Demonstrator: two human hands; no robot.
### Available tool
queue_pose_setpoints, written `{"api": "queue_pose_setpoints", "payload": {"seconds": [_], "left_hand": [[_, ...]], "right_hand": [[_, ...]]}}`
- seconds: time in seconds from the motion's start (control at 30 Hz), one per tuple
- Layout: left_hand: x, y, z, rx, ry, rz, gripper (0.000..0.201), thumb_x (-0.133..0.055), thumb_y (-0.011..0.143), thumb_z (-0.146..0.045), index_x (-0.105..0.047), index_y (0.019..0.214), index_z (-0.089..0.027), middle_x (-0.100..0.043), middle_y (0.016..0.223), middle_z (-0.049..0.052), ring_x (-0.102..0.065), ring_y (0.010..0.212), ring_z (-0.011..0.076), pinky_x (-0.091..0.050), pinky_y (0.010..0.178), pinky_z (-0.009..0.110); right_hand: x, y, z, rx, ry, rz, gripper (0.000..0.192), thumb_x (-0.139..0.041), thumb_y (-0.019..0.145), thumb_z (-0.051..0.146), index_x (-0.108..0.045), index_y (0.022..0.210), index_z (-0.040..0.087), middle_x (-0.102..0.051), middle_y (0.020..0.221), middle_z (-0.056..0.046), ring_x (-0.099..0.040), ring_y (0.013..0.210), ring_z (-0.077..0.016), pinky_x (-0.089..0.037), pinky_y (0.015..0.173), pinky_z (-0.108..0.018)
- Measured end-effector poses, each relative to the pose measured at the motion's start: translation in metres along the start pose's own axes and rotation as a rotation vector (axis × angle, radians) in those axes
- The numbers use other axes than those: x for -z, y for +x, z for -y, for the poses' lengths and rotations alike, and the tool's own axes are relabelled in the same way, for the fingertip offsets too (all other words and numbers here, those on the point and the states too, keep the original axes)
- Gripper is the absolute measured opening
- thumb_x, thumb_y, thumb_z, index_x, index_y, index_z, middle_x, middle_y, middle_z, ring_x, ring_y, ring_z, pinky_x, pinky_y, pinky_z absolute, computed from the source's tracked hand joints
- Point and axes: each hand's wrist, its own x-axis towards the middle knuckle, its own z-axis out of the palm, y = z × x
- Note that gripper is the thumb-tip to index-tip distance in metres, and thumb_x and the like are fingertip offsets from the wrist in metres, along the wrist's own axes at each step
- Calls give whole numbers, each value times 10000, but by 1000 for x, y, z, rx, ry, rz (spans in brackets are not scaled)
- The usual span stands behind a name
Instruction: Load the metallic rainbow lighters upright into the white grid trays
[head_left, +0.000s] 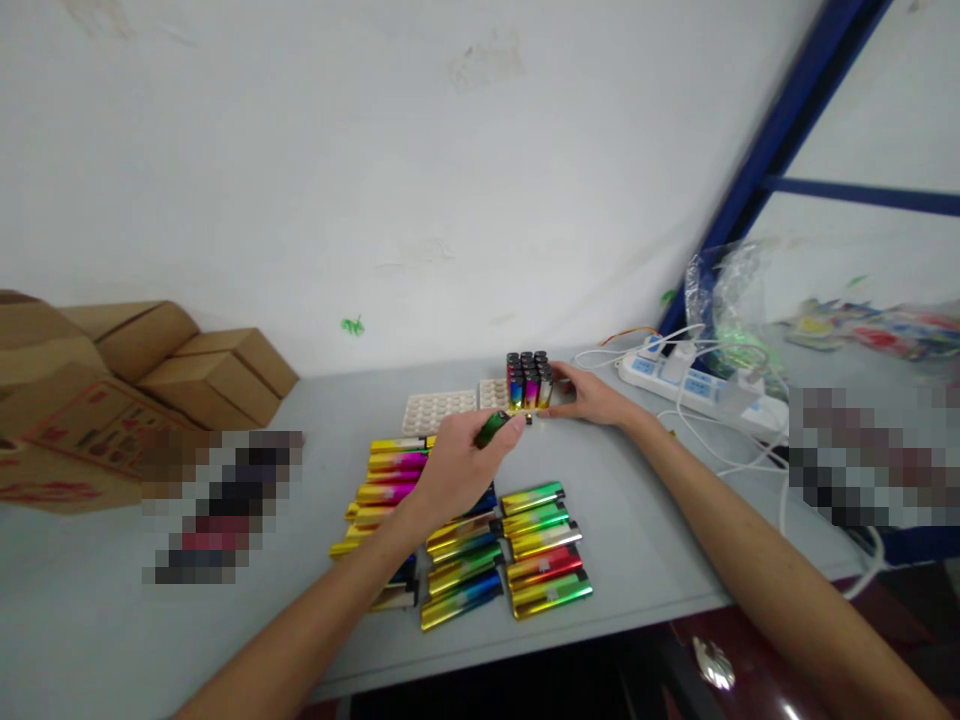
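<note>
My left hand [472,455] is closed around a dark green lighter [491,428], its metal-looking end pointing right. Beyond it, several metallic lighters [529,382] stand upright in a tight block on the right part of a white tray with round hollows [439,408]. My right hand [589,395] curves round the right end of that tray, thumb at the front and fingers beside the standing lighters; their tips are partly hidden. Nearer the table's front lie rows of shiny lighters [544,550] in yellow, green, red and blue. My left hand and wrist cover part of the left rows [390,490].
Cardboard boxes [217,375] are stacked at the left. A white power strip [701,390] with plugs and loose cables lies at the right, before a blue metal frame [750,190] and clear plastic wrap [731,290]. The grey table [637,530] meets a white wall behind.
</note>
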Motion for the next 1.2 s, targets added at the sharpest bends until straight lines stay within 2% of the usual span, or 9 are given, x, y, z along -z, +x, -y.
{"api": "queue_pose_setpoints", "payload": {"seconds": [0.37, 0.7, 1.07, 1.2], "left_hand": [[-3, -2, 1, 46, 5, -29, 372, -433, 878, -395, -357, 573, -197, -342, 560, -36, -339, 566, 115, -225, 550, 270], [-5, -2, 0, 22, 35, -44, 447, -444, 901, -496, -330, 582, -204, -318, 580, -34, -335, 582, 119, -237, 552, 264], [-4, -2, 5, 32, 75, -47, 357, -422, 890, -360, -373, 577, -194, -367, 562, -36, -372, 573, 120, -236, 562, 272], [0, -1, 5, 11, 58, -52, 411, -446, 931, -424, -379, 598, -192, -355, 570, -42, -362, 574, 115, -252, 557, 269]], "right_hand": [[0, 0, -5, -15, -8, 7, 839, -835, 699, 447, -467, 1412, 204, -622, 1310, -128, -619, 1117, -281, -519, 947, -441], [0, 1, -2, 12, -33, 1, 837, -835, 703, 424, -460, 1416, 196, -628, 1307, -132, -617, 1146, -290, -500, 995, -469], [-1, 0, -1, 6, -53, -4, 861, -833, 696, 450, -454, 1425, 191, -623, 1310, -141, -626, 1111, -297, -527, 936, -453], [-2, 1, -2, 18, -51, -2, 865, -830, 696, 464, -449, 1421, 187, -619, 1310, -141, -613, 1120, -299, -517, 940, -457]]}}
